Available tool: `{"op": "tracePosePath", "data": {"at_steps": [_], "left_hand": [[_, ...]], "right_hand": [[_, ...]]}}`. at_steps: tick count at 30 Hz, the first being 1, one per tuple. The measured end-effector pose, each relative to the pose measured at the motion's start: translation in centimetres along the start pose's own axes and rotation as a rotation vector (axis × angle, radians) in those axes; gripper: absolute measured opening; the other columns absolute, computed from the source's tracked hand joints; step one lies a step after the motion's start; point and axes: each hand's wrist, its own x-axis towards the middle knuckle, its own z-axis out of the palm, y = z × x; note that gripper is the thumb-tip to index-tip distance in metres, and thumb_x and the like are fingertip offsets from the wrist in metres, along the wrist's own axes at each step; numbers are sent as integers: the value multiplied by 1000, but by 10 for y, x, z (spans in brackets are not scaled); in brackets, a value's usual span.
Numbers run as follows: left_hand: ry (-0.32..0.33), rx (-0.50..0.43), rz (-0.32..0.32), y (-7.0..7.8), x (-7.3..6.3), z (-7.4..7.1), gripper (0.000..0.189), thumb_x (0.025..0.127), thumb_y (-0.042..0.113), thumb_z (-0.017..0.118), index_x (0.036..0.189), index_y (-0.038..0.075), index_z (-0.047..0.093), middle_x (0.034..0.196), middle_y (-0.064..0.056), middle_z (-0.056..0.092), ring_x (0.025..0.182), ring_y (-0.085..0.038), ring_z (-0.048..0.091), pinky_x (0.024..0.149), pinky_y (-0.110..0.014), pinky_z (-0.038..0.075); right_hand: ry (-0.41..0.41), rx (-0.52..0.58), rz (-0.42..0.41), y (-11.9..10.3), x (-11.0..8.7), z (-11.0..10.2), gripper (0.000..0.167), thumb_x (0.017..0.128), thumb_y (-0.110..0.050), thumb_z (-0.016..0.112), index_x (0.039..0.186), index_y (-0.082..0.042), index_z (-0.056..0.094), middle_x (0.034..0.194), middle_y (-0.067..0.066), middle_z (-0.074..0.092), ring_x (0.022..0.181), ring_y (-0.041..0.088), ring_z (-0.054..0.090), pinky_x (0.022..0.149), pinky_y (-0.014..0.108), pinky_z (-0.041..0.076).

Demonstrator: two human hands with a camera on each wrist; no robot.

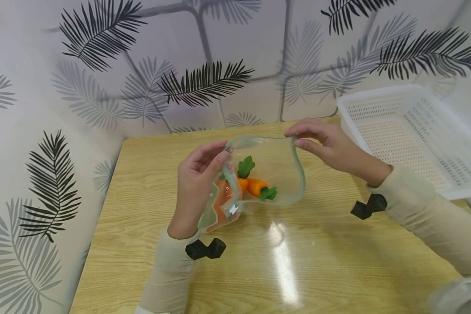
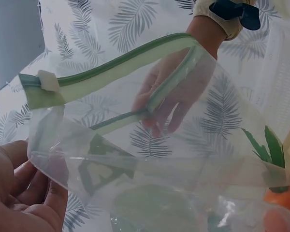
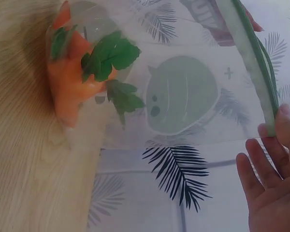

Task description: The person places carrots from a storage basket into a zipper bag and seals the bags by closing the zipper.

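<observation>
A clear zip bag (image 1: 303,183) with a green-edged mouth hangs between both hands, its mouth spread wide. My left hand (image 1: 196,183) pinches the left side of the rim between thumb and fingers. At the far right corner, my right hand (image 1: 327,146) holds the rim between thumb and fingertips, as the right wrist view also shows. Orange toy-like carrots (image 3: 75,87) with green leaves (image 3: 111,55) lie in the bottom of the bag. A white slider (image 2: 48,80) sits at one end of the zip. Part of the carrots shows only through the plastic.
A white perforated plastic basket (image 1: 380,92) stands at the right on the wooden table (image 1: 141,174). Behind the table rises a wall (image 1: 251,102) with a leaf pattern, meeting its back edge. Light glares off the tabletop in front of the bag.
</observation>
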Motion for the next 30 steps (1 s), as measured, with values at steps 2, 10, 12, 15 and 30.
{"op": "tracePosePath", "data": {"at_steps": [2, 10, 12, 15, 30], "left_hand": [[-12, -22, -8, 1, 2, 0, 25, 90, 11, 63, 113, 2, 64, 103, -13, 67, 81, -26, 62, 74, -30, 55], [-60, -73, -38, 5, 10, -1, 27, 90, 11, 62, 114, -2, 62, 103, -13, 67, 87, -26, 64, 80, -34, 54], [-72, -68, -48, 6, 12, -2, 26, 91, 12, 62, 114, 0, 62, 103, -12, 67, 90, -26, 63, 83, -34, 53], [-90, -43, -50, 7, 15, -4, 26, 92, 14, 60, 114, 1, 63, 101, -11, 67, 92, -25, 63, 84, -35, 52], [-402, 79, 51, 13, -9, -29, 72, 86, 47, 59, 141, 4, 37, 141, -10, 39, 122, -32, 41, 97, -41, 42]], "right_hand": [[21, 34, 9, -5, 0, 1, 25, 88, 8, 56, 113, 4, 60, 111, 13, 59, 105, 14, 55, 90, 24, 46], [138, 78, 7, -27, 4, 3, 13, 87, 9, 56, 98, 9, 63, 98, 15, 61, 91, 14, 59, 78, 22, 50], [184, 93, -14, -25, 4, 3, 11, 86, 9, 57, 95, 8, 64, 94, 15, 62, 87, 16, 59, 75, 22, 50], [257, 94, -63, -26, 6, 2, 8, 86, 7, 59, 90, 8, 65, 89, 14, 63, 82, 16, 59, 72, 22, 49], [479, -19, -96, -37, 10, -9, 8, 86, 6, 60, 89, 12, 65, 84, 12, 63, 70, 10, 55, 65, 19, 45]]}}
